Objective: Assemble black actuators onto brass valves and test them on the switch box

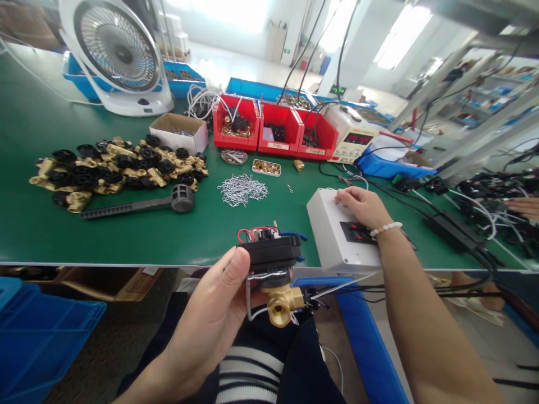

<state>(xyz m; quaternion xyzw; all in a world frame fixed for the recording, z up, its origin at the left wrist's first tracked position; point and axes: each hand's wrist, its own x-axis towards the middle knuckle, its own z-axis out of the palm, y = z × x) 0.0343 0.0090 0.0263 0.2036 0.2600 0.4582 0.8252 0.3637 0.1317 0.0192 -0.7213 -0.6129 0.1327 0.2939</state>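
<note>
My left hand is closed around a motorised brass valve, held up over my lap in front of the table edge. Its black actuator housing sits on top, with red and blue wires showing above it. A bent metal wire and a white cable run below the housing. My right hand rests at the top of a grey control box. Its thumb and forefinger pinch a small metal switch there, mostly hidden by the fingertips. A black panel with red parts lies under my wrist.
On the left are piled brass valves and a black ratchet-like tool. Metal clips, a small tray and red bins stand ahead. A power supply, cables and another person's hand are at right.
</note>
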